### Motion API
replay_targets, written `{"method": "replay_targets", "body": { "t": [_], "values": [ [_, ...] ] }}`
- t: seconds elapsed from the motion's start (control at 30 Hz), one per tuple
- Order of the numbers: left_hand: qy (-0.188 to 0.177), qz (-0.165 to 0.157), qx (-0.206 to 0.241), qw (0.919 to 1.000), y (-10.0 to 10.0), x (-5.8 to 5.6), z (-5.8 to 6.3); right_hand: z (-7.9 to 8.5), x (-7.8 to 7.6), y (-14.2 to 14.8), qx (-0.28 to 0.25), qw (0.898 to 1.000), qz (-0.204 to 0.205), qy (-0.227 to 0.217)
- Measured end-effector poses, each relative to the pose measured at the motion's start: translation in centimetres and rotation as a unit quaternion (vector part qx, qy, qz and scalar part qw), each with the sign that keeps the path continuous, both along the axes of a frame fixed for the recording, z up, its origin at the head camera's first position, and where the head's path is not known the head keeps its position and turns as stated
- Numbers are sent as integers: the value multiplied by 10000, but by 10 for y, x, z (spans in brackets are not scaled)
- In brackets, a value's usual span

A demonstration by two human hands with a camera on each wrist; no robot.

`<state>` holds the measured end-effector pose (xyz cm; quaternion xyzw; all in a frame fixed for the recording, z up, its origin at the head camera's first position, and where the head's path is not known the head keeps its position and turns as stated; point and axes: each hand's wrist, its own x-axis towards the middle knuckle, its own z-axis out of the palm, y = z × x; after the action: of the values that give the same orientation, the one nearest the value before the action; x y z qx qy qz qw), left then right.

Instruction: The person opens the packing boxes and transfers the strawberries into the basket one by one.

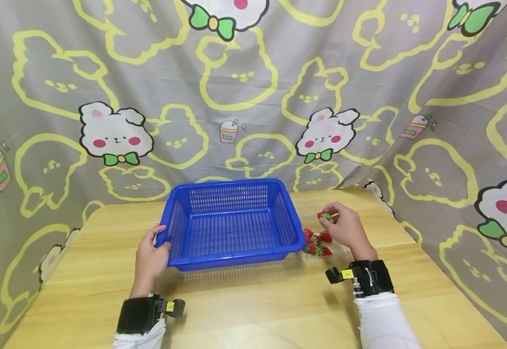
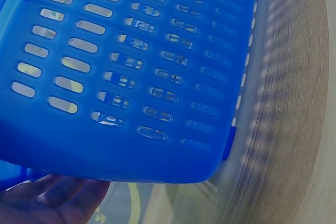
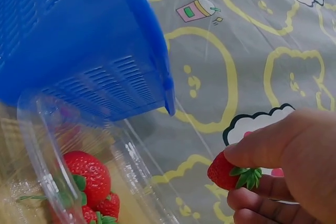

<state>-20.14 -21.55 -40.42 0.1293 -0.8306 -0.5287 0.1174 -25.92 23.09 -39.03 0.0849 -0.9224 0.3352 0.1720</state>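
While the right hand [image 1: 347, 228] pinches a strawberry [image 1: 324, 215] between thumb and fingertips, the blue basket [image 1: 231, 220] lies at about 9 o'clock from it, just across the basket's right wall. The wrist view shows the strawberry [image 3: 231, 174] held clear of the counter [image 1: 253, 300], green cap toward the palm, with the basket's corner up and to the left of it. Below the hand, at roughly 7 o'clock, more strawberries [image 1: 316, 242] sit in a clear tray [image 3: 63, 145] that touches or nearly touches the basket's right side. The basket's long axis runs 9 to 3 across the counter, so the right hand is at its short end and is the nearer one to the fruit. The left hand [image 1: 150, 257] grips the basket's near-left corner, thumb over the rim and fingers [image 2: 52, 203] underneath; that corner looks slightly lifted, though I cannot tell for certain.
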Motion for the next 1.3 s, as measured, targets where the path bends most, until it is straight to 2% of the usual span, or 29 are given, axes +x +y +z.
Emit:
{"method": "replay_targets", "body": {
  "t": [0.2, 0.37, 0.57, 0.8, 1.3],
  "values": [
    [94, 1, -139, 9999, -1, -1, 5, 6, -1, -2, -19, 9999, -3, 121],
    [25, 40, -250, 9997, -3, 2, 2, 8, 1, -5, 21, 10000, 61, 20],
    [4, 2, -157, 9999, -1, 4, -2, 12, 0, -9, 77, 9999, 112, -14],
    [-172, 131, -93, 9997, -4, 11, -7, 14, 1, -21, 12, 9983, 561, 146],
    [122, 1, -247, 9996, 1, 5, 1, 31, 5, -35, -2, 9961, 824, 317]
  ]
}}
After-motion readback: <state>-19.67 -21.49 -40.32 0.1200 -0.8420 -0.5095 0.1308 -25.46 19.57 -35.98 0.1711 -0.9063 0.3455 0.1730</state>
